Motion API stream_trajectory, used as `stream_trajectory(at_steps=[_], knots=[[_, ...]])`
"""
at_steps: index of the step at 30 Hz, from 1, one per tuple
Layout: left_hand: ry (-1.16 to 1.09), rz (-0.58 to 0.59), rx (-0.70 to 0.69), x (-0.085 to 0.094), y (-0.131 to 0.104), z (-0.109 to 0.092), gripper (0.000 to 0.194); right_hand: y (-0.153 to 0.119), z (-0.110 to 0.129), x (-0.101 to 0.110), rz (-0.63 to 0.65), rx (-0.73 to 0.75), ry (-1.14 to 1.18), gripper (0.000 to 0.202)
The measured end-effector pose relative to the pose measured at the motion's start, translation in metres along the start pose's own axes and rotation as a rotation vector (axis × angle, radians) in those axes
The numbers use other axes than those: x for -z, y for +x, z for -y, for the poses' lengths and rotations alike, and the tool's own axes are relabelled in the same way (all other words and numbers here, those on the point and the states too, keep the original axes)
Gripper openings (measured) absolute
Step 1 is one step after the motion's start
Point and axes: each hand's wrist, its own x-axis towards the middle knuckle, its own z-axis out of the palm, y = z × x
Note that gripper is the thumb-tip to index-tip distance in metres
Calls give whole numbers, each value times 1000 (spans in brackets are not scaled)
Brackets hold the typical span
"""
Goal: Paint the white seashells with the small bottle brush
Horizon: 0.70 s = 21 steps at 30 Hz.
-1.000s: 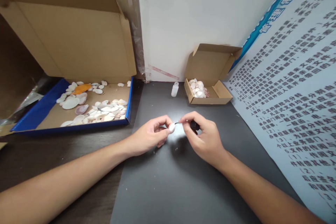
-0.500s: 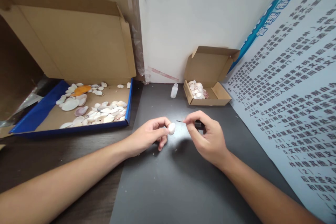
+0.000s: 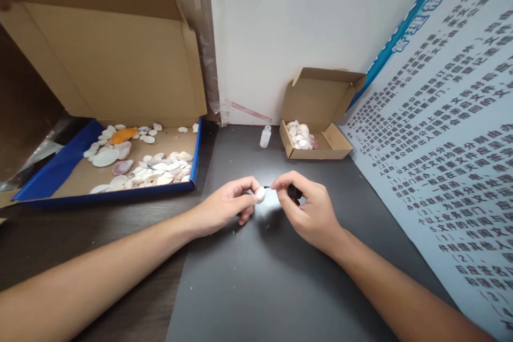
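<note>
Between the thumb and fingers of my left hand point(image 3: 236, 200) is a small white seashell point(image 3: 261, 194), held above the dark grey mat. My right hand point(image 3: 306, 206) is closed on a thin dark brush with a black cap point(image 3: 295, 192); the fingers hide part of it. The brush's tip points left and reaches the shell's right edge, though I cannot tell if it touches. Beyond my hands stands a small translucent white bottle point(image 3: 265, 138), upright with no cap on it.
To the left, an open blue-rimmed cardboard box point(image 3: 194, 157) holds many shells and an orange piece point(image 3: 122, 135). A smaller cardboard box point(image 3: 320, 154) with shells stands at the back right. A white panel point(image 3: 300, 21) rises behind, and a printed board point(image 3: 449, 171) slopes on the right.
My right hand has moved left, bringing the brush tip up to the shell. My left hand stays almost where it was, still holding the shell.
</note>
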Motion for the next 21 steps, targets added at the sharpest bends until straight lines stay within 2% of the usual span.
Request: stream_trajectory(at_steps=[3,8,12,15,21], knots=[[0,6,6,1,0,1,16,-1,0,0,-50,-4,10,12],[-7,16,-5,2,-1,3,13,0,0,0,16,48,7,12],[-4,14,-4,2,0,3,16,0,0,0,-77,28,-40,13],[-7,14,-12,1,0,3,15,0,0,1,-16,87,-15,14],[-4,8,-8,1,0,2,12,-1,1,1,-70,31,-45,13]])
